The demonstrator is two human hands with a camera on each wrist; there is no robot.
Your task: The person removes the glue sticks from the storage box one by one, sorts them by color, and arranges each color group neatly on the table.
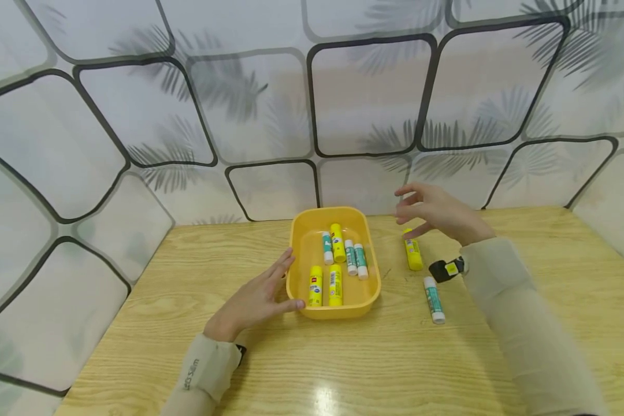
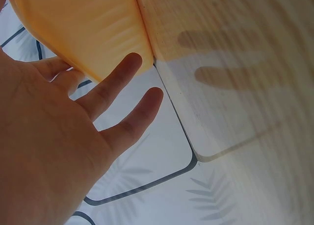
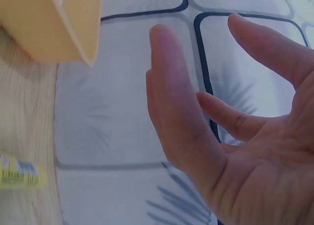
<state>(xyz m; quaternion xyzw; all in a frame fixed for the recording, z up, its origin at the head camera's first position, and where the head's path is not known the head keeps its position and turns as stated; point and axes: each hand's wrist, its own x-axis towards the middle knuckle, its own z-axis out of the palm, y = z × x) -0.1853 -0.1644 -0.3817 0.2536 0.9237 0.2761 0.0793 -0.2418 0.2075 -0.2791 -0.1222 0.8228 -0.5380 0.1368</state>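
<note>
A yellow plastic basket (image 1: 338,313) stands on the table, holding three yellow glue sticks and three white-and-teal glue sticks. My left hand (image 1: 257,300) rests against its left side, thumb at the front rim and fingers along the wall. In the left wrist view those fingers spread beside the basket's outer wall (image 2: 83,29). Right of the basket, my right hand (image 1: 437,214) hovers with fingers loosely bent and nothing between them. Just below it lies a yellow glue stick (image 1: 413,254). Nearer the front is a white-and-teal glue stick (image 1: 434,300).
The wood-grain table (image 1: 151,335) meets a patterned backdrop (image 1: 270,115) right behind the basket. Another panel of it (image 1: 57,190) rises along the left side. A black wrist device (image 1: 446,269) hangs below the right sleeve, close to the loose glue sticks.
</note>
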